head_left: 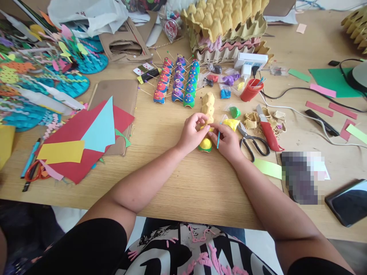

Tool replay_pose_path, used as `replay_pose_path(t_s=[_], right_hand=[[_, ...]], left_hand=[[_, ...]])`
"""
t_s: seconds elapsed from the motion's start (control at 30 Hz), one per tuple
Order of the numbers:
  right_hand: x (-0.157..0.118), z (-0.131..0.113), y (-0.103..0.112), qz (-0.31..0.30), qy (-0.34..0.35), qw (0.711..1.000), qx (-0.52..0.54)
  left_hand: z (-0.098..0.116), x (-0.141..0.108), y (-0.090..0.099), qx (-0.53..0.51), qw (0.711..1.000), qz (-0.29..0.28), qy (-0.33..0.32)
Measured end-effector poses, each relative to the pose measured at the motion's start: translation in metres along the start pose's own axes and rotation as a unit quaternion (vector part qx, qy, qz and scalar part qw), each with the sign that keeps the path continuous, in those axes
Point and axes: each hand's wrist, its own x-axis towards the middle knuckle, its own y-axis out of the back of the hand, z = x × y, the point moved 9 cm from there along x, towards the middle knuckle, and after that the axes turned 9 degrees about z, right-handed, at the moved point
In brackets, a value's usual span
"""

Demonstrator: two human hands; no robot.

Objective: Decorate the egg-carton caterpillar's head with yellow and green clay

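An egg-carton strip point(208, 102) runs away from me at the middle of the table, bare tan at its far end. Its nearest cup point(205, 144) is covered in yellow with a green lower edge. My left hand point(192, 131) is closed over the strip's left side, thumb and fingers pinched near some yellow material. From the right, my right hand point(226, 141) meets it, with a thin blue stick point(218, 139) held between its fingers. Yellow clay point(231, 123) in a bag lies just beyond my right hand. The fingertips partly hide the strip's middle.
Scissors point(254, 142) and a red-handled knife point(269, 131) lie right of my hands. Three painted carton strips point(177, 78) stand behind, near clay bags and a red cup point(252, 90). Coloured paper point(99, 126) is on the left, stacked egg trays point(226, 23) at the back, a phone point(348, 202) at right.
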Motion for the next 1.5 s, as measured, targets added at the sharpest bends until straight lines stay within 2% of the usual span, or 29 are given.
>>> replay_pose_path(t_s=[0.37,0.63,1.0,1.2,1.33,1.4,1.5], right_hand=[[0.000,0.000,0.000,-0.005,0.002,1.000,-0.003],[-0.001,0.004,-0.001,-0.007,-0.009,1.000,-0.006],[0.002,0.003,-0.006,-0.041,-0.002,0.998,-0.055],[0.002,0.000,0.007,0.029,-0.003,0.999,-0.017],[0.001,-0.011,0.019,0.078,0.027,0.996,-0.031],[0.000,-0.016,0.024,0.092,0.040,0.994,-0.040],[0.000,-0.020,0.029,0.111,0.047,0.991,-0.052]], left_hand=[[-0.002,-0.002,0.000,-0.031,0.999,-0.001,0.026],[-0.004,0.000,-0.002,-0.115,0.992,0.000,0.059],[-0.003,0.000,-0.006,-0.126,0.991,-0.013,0.044],[-0.002,0.000,0.002,-0.123,0.990,0.020,0.063],[-0.007,0.002,0.005,-0.114,0.988,0.043,0.095],[-0.010,0.001,0.000,-0.135,0.982,0.027,0.132],[-0.011,-0.006,-0.016,-0.206,0.957,-0.036,0.198]])
